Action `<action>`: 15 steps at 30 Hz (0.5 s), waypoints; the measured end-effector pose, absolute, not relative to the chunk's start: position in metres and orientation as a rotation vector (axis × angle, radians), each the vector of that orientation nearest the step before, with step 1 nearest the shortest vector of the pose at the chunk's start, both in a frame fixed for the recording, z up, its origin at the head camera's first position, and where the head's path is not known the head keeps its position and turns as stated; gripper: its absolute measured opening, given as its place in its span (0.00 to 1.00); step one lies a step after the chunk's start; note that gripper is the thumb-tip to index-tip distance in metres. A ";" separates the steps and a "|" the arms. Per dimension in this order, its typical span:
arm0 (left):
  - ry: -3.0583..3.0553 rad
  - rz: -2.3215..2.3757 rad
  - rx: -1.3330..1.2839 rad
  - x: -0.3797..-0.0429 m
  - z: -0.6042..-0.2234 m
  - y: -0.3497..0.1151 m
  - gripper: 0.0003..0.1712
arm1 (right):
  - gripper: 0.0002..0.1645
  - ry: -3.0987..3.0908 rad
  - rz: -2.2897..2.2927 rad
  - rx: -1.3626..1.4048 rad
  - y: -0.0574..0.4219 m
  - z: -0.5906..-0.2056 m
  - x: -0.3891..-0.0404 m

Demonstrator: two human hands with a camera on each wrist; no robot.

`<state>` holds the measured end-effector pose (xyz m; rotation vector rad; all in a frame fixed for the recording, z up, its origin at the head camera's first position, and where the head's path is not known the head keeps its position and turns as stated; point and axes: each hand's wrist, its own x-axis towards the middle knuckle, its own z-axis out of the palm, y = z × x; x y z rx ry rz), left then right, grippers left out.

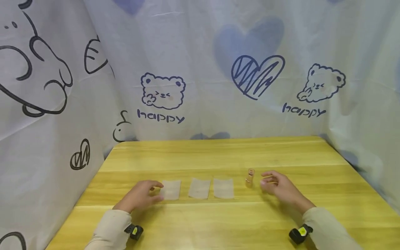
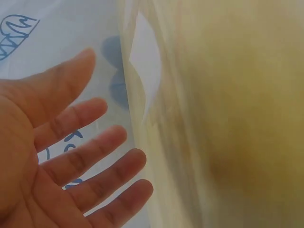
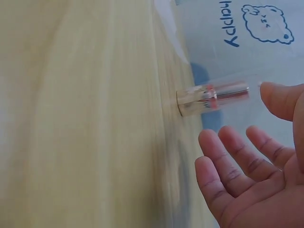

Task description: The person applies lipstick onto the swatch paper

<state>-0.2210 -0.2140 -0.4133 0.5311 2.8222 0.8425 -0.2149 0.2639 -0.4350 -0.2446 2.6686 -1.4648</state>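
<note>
A small lipstick tube (image 1: 249, 178) with a clear, shiny body and a pinkish band stands upright on the wooden table. My right hand (image 1: 282, 190) hovers just right of it, fingers relaxed and holding nothing; in the right wrist view the tube (image 3: 213, 98) stands beyond the thumb and fingertips. Three thin white paper squares lie in a row: a left one (image 1: 171, 190), a middle one (image 1: 199, 188) and a right one (image 1: 223, 188). Beside the left square is my left hand (image 1: 140, 196), its fingertips close to the paper's edge. Its fingers (image 2: 97, 161) are spread, with nothing in them.
The yellow wood-grain table (image 1: 218, 225) ends at a white cloth backdrop (image 1: 203, 104) printed with blue hearts and bears. More cloth (image 1: 47, 166) hangs along the left side, and also on the right. A small black camera sits on each wrist.
</note>
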 end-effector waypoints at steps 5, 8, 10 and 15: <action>2.844 0.827 0.539 -0.233 -0.412 -0.207 0.19 | 0.30 2.668 -1.478 -0.248 0.260 -0.440 -0.230; 2.874 0.761 0.563 -0.238 -0.412 -0.205 0.18 | 0.30 2.629 -1.520 -0.247 0.255 -0.443 -0.237; 2.878 0.741 0.563 -0.241 -0.413 -0.203 0.18 | 0.30 2.614 -1.535 -0.235 0.252 -0.445 -0.240; 2.875 0.691 0.599 -0.245 -0.414 -0.195 0.19 | 0.28 2.627 -1.539 -0.298 0.250 -0.450 -0.244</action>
